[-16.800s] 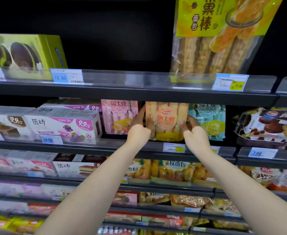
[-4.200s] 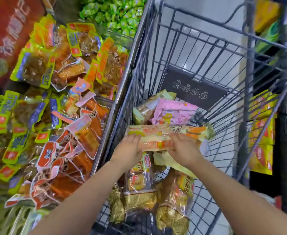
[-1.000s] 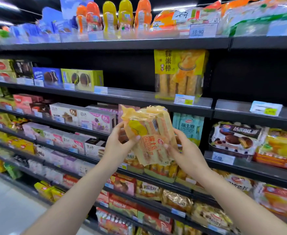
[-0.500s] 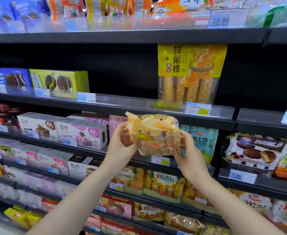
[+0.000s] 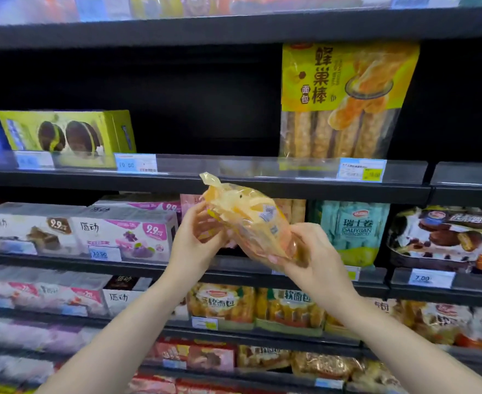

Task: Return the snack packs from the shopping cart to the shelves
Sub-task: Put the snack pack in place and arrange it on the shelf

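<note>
A yellow-orange swiss roll snack pack [image 5: 245, 223] is held in both hands in front of the second shelf [image 5: 262, 268]. My left hand [image 5: 195, 243] grips its left side and my right hand [image 5: 313, 260] holds its lower right end. The pack is tilted, its crimped top pointing up left and its back label towards me. Behind it on the shelf stand a pink pack [image 5: 190, 201], a partly hidden yellow pack [image 5: 294, 209] and a teal pack [image 5: 353, 231] of the same kind.
A tall yellow bread-stick bag [image 5: 345, 100] and a green cake box [image 5: 66, 136] stand on the shelf above. White and pink cake boxes [image 5: 123, 231] sit left of my hands, a chocolate pie tray [image 5: 444, 237] to the right. Lower shelves hold bread packs [image 5: 262, 305].
The camera has come closer to the shelf. The pack has turned in my hands, its back now facing me and its lower end dropped towards my right hand.
</note>
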The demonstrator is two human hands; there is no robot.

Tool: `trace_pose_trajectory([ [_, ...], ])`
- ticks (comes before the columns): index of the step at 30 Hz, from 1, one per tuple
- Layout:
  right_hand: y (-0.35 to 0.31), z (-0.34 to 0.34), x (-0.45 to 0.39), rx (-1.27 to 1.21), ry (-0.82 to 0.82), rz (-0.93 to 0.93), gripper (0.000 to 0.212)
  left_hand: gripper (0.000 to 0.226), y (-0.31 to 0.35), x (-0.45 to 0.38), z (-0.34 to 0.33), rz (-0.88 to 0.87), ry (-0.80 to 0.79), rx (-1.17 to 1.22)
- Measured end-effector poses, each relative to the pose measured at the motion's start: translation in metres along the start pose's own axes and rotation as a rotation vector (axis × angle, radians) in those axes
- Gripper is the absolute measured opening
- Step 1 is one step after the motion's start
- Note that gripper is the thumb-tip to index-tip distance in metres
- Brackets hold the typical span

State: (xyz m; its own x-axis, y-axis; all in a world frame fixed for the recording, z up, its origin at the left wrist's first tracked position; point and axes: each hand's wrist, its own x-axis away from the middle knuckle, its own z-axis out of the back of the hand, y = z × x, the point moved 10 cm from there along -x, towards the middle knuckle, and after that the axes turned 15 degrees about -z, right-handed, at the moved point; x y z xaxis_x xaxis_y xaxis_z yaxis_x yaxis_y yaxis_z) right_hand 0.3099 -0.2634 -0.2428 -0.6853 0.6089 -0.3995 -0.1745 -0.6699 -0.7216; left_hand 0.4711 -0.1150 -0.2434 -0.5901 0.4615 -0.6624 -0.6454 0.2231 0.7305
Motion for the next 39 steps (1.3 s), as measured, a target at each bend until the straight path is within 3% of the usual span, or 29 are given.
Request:
trace_pose_trajectory([
  [4,-0.011,-0.017,0.001,-0.071,-0.012,-0.039,0.054,0.047,-0.009,0.003,0.018,0.056,0.115,0.015],
  [8,-0.027,-0.019,0.007,-0.149,0.001,-0.015,0.046,0.045,-0.012,0.014,0.023,0.128,0.115,0.118],
  [14,-0.053,-0.013,0.012,-0.17,0.001,0.05,0.05,0.085,0.015,0.03,0.002,0.099,-0.029,0.163],
  [18,-0.066,-0.001,0.024,-0.146,-0.034,0.141,0.05,0.089,0.052,0.032,-0.012,0.029,-0.045,0.116],
  [25,-0.061,0.017,0.062,0.019,-0.196,0.238,0.052,0.071,0.086,0.049,-0.041,0.04,0.01,0.247],
  [29,-0.041,0.034,0.072,-0.08,-0.236,0.11,0.035,0.031,0.091,0.067,-0.042,0.135,0.106,0.387],
  [31,-0.029,0.038,0.076,-0.065,-0.236,0.046,0.048,0.032,0.091,0.077,-0.045,0.163,0.105,0.419],
  [35,0.0,0.042,0.081,-0.144,-0.287,-0.152,0.09,0.069,0.097,0.093,-0.052,0.19,0.068,0.516],
  [37,0.004,0.044,0.086,-0.187,-0.329,-0.184,0.1,0.066,0.098,0.102,-0.059,0.242,0.011,0.55],
  [39,0.001,0.049,0.091,-0.211,-0.324,-0.175,0.094,0.053,0.098,0.107,-0.064,0.275,-0.032,0.551],
])
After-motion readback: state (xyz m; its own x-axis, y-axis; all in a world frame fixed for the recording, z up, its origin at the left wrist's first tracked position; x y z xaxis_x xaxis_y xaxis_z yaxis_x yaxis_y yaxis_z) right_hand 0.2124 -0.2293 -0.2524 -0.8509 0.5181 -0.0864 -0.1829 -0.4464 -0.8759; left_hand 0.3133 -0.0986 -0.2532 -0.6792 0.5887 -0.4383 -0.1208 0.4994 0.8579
